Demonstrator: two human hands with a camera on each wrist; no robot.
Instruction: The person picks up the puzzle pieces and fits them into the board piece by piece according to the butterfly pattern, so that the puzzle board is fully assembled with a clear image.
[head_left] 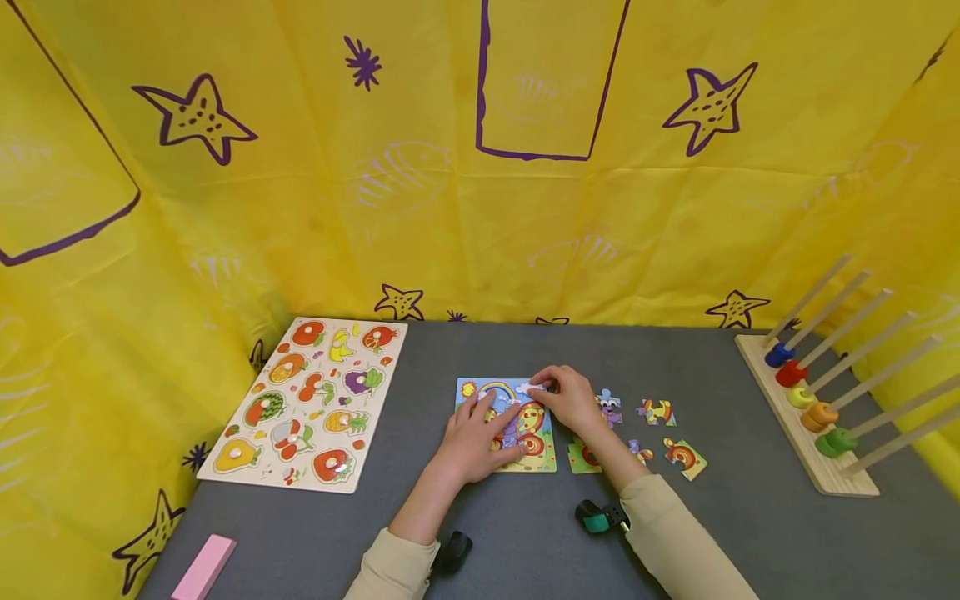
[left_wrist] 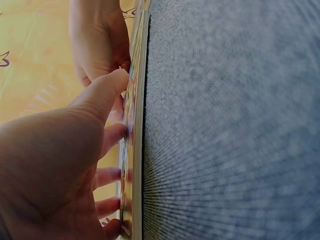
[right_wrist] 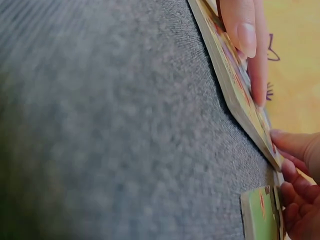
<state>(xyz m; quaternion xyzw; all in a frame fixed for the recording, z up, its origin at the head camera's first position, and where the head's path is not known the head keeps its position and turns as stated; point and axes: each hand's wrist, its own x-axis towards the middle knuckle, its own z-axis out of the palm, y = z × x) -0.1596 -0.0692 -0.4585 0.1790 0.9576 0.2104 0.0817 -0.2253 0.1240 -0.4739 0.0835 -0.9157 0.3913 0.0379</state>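
Observation:
A colourful jigsaw puzzle (head_left: 546,454) with a sun, rainbow and cloud lies on the table in the head view. My left hand (head_left: 471,442) rests on it with fingers spread, fingertips against the picture; the left wrist view shows the same hand (left_wrist: 65,145) from the side. At the puzzle's upper right corner, my right hand (head_left: 572,404) pinches a corner piece, thumb on top and other fingers curled by the edge. Much of that piece is hidden by the fingers. A green-edged loose piece (right_wrist: 259,212) lies just under the right hand in the right wrist view.
Loose puzzle pieces (head_left: 684,458) lie right of the puzzle, some partly behind the right forearm. A fruit peg board (head_left: 251,446) stands at the left, a pink block (head_left: 204,568) at front left. At the right is a wooden rack (head_left: 840,475) with upright rods and coloured rings.

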